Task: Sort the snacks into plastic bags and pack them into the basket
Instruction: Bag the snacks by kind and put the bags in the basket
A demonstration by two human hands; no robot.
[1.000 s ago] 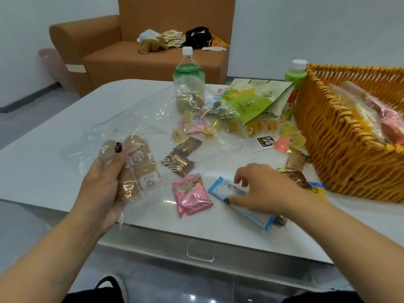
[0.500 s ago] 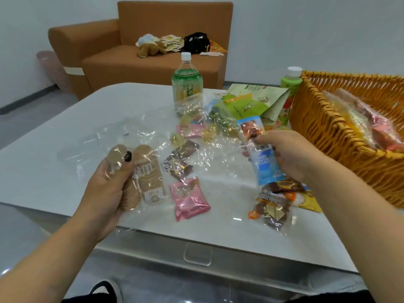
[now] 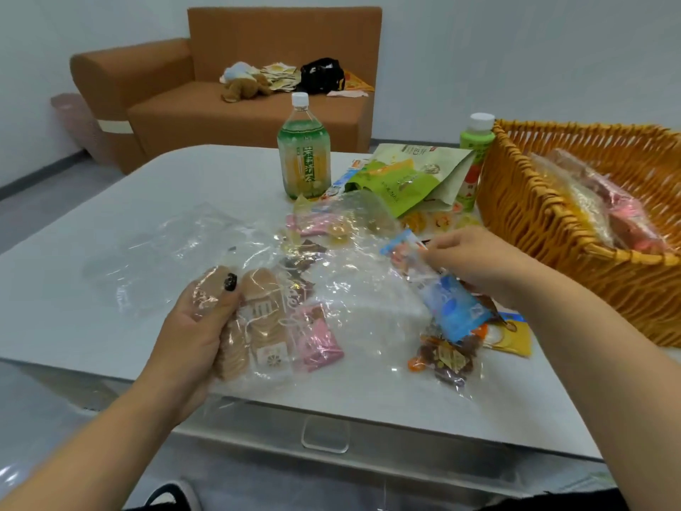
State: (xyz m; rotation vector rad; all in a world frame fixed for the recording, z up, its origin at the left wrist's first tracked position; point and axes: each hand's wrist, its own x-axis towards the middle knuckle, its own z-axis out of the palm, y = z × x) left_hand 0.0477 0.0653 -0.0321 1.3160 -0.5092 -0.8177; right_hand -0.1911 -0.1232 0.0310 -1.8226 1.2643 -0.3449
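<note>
Left hand [image 3: 191, 326] grips the clear plastic bag [image 3: 331, 307] of biscuits on the desk [image 3: 73, 289] left of the basket [image 3: 534, 223], right hand [image 3: 475, 263] pinches the blue snack packet [image 3: 447, 304] at its mouth; slack film could fold shut and block entry; bottle label unreadable.

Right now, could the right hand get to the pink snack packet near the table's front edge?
Probably not at once: the right hand already pinches the blue packet, and the pink snack packet lies under the clear plastic bag held by the left hand.
</note>
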